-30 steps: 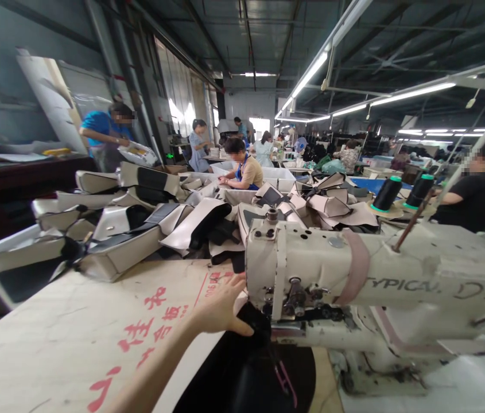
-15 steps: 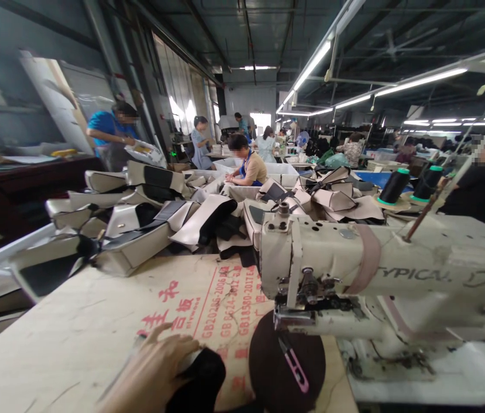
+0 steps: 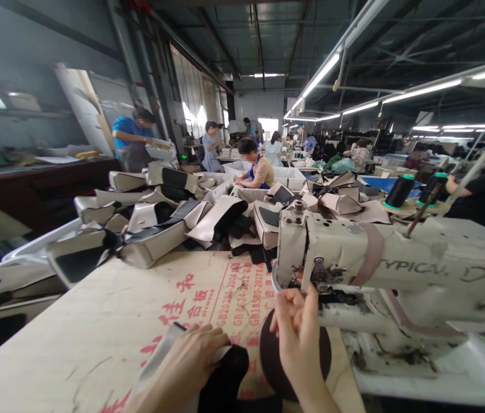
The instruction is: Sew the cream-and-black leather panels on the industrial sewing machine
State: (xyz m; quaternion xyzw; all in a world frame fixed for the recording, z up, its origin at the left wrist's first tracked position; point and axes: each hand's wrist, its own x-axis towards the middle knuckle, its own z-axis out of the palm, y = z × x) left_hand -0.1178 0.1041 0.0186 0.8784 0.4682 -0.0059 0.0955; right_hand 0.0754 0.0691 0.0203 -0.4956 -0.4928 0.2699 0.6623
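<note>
My left hand (image 3: 197, 355) is closed over a pale and black bag piece (image 3: 225, 370) on the plywood tabletop (image 3: 108, 321). The piece's black flap sticks out to the right of my fingers. My right hand (image 3: 298, 321) is raised at the needle end of a cream sewing machine (image 3: 328, 252), its fingers bent inward and close together. Whatever those fingers hold, if anything, is hidden. Below that hand lies a round dark brown disc (image 3: 270, 358), partly covered by my hand and wrist. The pink-handled thread snips cannot be seen.
Beyond the tabletop is a heap of pale and black bags (image 3: 151, 246), with a white bin (image 3: 27, 246) at its left. Two black thread cones (image 3: 399, 192) stand behind the machine. Several people work farther back, one in a tan top (image 3: 263, 172).
My right hand has come into view and risen to the machine's needle end. The snips seen on the disc are now out of sight. My left hand still grips the bag piece. The view has shifted.
</note>
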